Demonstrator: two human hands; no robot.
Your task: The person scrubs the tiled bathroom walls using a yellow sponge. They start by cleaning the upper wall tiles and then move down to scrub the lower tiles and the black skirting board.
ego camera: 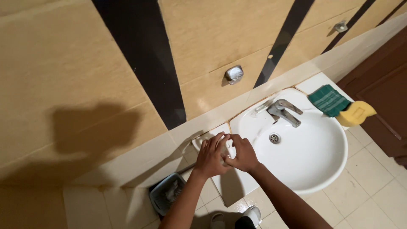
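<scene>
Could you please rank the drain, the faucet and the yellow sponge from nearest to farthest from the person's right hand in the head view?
From the right hand:
1. Drain, in the basin just beyond the hand.
2. Faucet, at the basin's back rim.
3. Yellow sponge, on the sink's far corner beside the green cloth.

Open passage across basin [309, 161] bowl. Obstructed at rear by faucet [285, 111]; at far rim by green cloth [327, 100] and yellow sponge [356, 113]; wall directly behind.

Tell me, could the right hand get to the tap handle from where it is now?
Probably yes. The right hand is pressed against the left hand over the sink's left ledge, and the tap stands at the back of the basin with only open bowl between; nothing blocks the way.
</scene>
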